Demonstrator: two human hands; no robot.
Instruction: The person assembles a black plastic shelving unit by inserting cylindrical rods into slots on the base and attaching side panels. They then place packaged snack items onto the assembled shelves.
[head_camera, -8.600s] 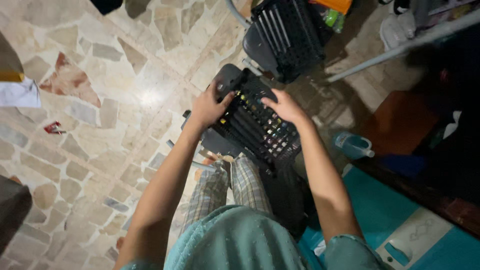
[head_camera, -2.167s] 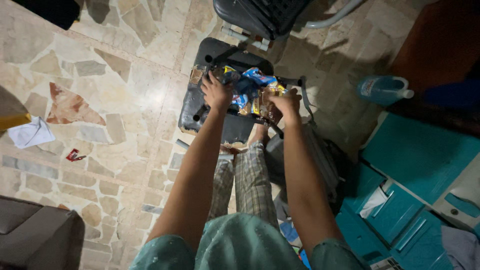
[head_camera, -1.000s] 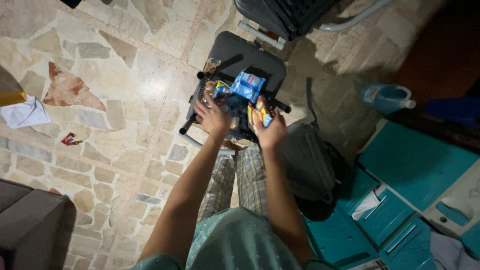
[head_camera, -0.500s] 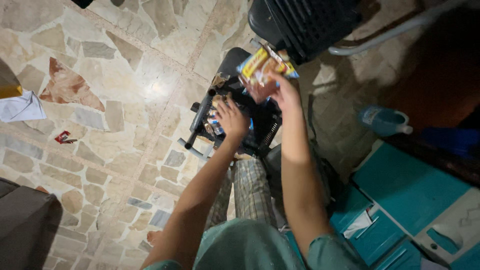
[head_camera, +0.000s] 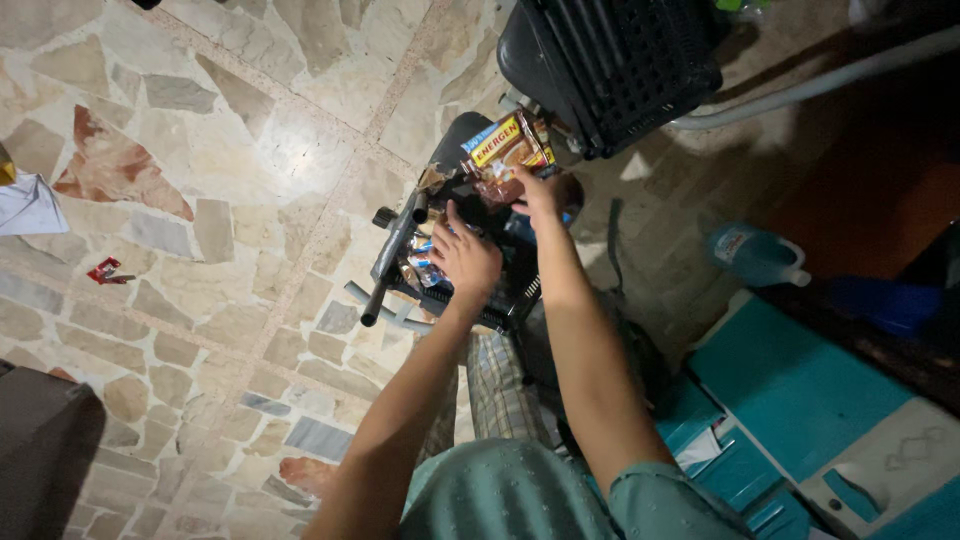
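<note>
The right hand (head_camera: 535, 192) is raised in front of the person, its grip closed on a brown and yellow sachet strip (head_camera: 505, 152) (glossy packets, joined side by side) which hangs just above the fingers and partly overlaps the lower edge of the black slatted basket (head_camera: 615, 60) beyond it; the strip is clear of the bin below and touches nothing but the hand, as far as can be seen. The left hand (head_camera: 465, 262) sits lower and nearer the body, palm down and fingers curled over the small packets (head_camera: 420, 262) lying in the dark open bin (head_camera: 450, 200); whether that grip actually pinches a packet or only rests on the pile cannot be told, since the fingertips are hidden among the wrappers. Just to the left of the left hand a black bar with a knob end (head_camera: 395, 250) runs along the bin's side; further left lies stone-patterned floor (head_camera: 200, 200) with a small red scrap (head_camera: 105, 270) on it, well apart from both hands. To the right of the right forearm stands a pale blue jug (head_camera: 755, 255), and nearer the body a teal panel (head_camera: 790, 380); checked trousers (head_camera: 495, 385) show beneath the arms.
</note>
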